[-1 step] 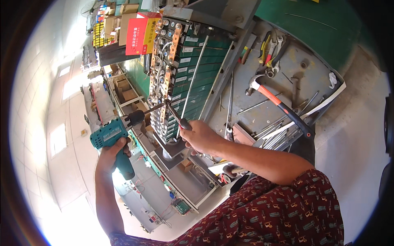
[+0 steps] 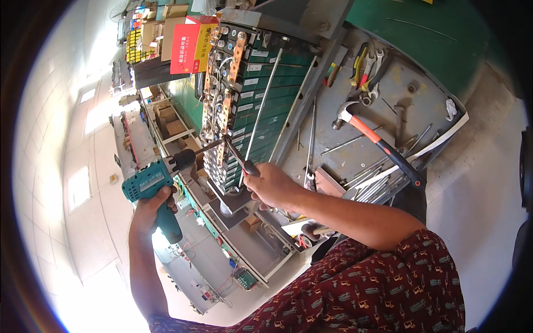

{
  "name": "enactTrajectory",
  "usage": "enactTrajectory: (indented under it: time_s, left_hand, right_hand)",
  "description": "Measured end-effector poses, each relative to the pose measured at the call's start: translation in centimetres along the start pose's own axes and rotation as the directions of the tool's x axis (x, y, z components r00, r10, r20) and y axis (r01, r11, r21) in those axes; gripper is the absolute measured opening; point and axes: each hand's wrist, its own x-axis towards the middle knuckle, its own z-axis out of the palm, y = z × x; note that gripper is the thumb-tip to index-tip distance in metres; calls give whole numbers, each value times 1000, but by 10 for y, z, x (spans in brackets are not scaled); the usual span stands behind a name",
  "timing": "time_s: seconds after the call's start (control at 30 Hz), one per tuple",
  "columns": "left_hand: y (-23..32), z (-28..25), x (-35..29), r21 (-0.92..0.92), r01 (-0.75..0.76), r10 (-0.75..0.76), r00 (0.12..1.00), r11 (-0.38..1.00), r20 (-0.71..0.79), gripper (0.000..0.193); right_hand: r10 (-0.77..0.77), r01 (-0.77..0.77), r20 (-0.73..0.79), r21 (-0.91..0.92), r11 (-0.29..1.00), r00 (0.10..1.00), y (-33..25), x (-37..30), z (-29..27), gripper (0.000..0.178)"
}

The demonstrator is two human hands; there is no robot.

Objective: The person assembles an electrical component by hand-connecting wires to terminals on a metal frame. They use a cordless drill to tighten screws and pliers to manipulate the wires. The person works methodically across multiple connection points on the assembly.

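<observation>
My left hand (image 2: 149,213) is wrapped round the grip of a teal cordless drill (image 2: 147,180). From the drill's black chuck (image 2: 183,160) a long bit reaches right to the row of terminals on a bank of green battery cells (image 2: 266,102). Closed round red-and-black handles, my right hand (image 2: 275,186) holds pliers (image 2: 237,155), whose jaws meet the terminals close to the bit's tip. What the jaws grip is too small to make out. Perforated copper strips (image 2: 237,58) and thin wires run along the terminals.
Right of the cells, a grey metal tray (image 2: 355,144) carries a hammer (image 2: 377,139), several wrenches (image 2: 368,69) and metal rods (image 2: 372,186). A red-and-yellow box (image 2: 186,50) stands behind the terminals. Shelving with wired parts (image 2: 244,277) lies beyond, at lower left.
</observation>
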Motion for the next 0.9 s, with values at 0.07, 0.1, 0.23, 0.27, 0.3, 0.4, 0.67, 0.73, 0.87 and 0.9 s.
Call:
enactTrajectory:
  time_s: [0.07, 0.1, 0.23, 0.27, 0.3, 0.4, 0.67, 0.73, 0.87, 0.9]
  left_hand:
    - [2, 0, -2, -5, 17, -16, 1000, 1000, 6, 42]
    - [3, 1, -3, -14, 20, -20, 1000, 1000, 5, 42]
    - [3, 3, -3, -36, 35, -36, 999, 999, -9, 45]
    - [2, 3, -2, -38, 39, -39, 999, 999, -13, 46]
    - [3, 3, -1, -41, 44, -45, 999, 998, -15, 46]
    - [3, 0, -1, -43, 71, -72, 997, 997, -16, 44]
    - [3, 4, -5, -43, 98, -98, 995, 994, -13, 40]
    - [2, 3, -4, -35, 82, -82, 997, 996, -1, 39]
    - [3, 3, -4, -17, 70, -70, 997, 997, -9, 37]
    - [3, 2, -4, -21, 78, -78, 997, 997, -2, 38]
  right_hand:
    - [11, -10, 27, -27, 1000, 1000, -2, 0, -3, 27]
    - [19, -19, 27, -5, 1000, 999, -1, 1, -4, 27]
    - [14, -15, 34, 12, 1000, 999, 1, 1, -6, 27]
    - [4, -4, 37, -3, 1000, 999, 1, 1, -6, 28]
    - [11, -11, 39, 5, 1000, 999, 0, 1, -6, 28]
    - [31, -32, 57, 20, 999, 998, -1, 2, -6, 28]
    - [30, -35, 65, 92, 995, 997, 4, 3, 0, 27]
    - [11, -13, 75, 38, 999, 997, 6, 4, -2, 27]
    - [14, -18, 85, 52, 998, 996, 7, 4, -4, 24]
    - [16, -21, 98, 47, 999, 995, 8, 4, -6, 24]
